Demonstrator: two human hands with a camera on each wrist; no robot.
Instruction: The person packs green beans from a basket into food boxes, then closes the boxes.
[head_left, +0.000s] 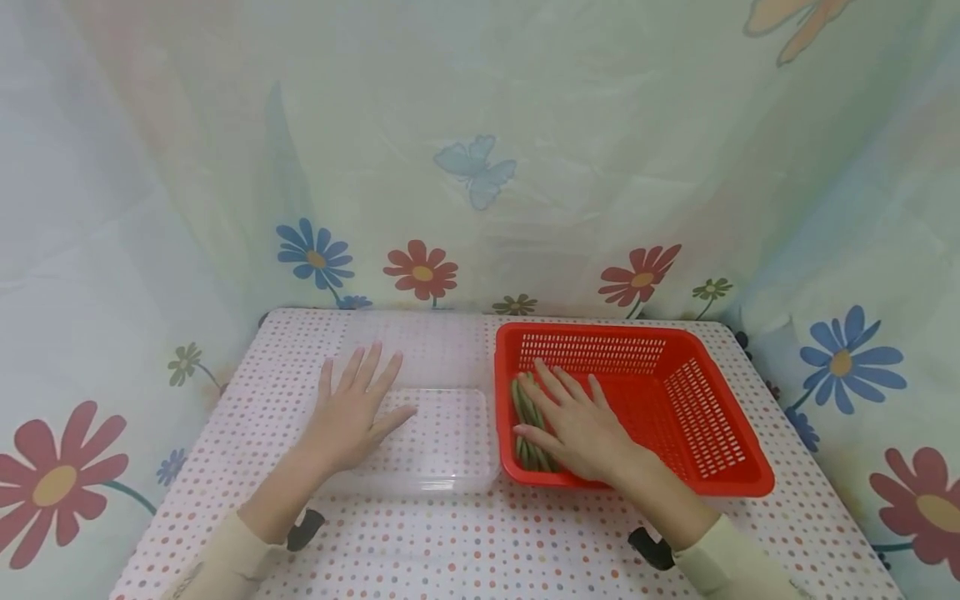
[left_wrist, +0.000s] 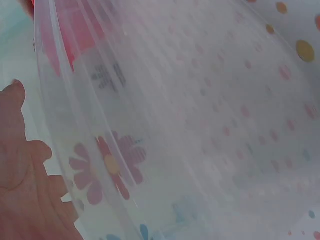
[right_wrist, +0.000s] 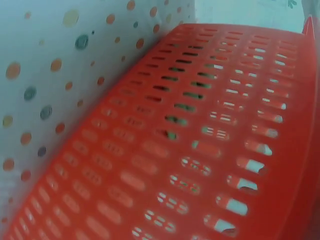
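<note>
My left hand, fingers spread and straight, is over the left side of a clear plastic container and holds nothing. In the left wrist view, part of that hand shows beside the container's see-through wall. My right hand hovers with extended fingers over the left part of a red plastic basket. Beneath its fingertips lies a bunch of green beans; whether they touch cannot be told. The right wrist view has only the basket's slotted wall, with bits of green behind the slots.
A clear flap, seemingly the container's lid, lies behind it. Container and basket stand side by side on a dotted tablecloth. A flower-printed curtain encloses the table at the back and sides.
</note>
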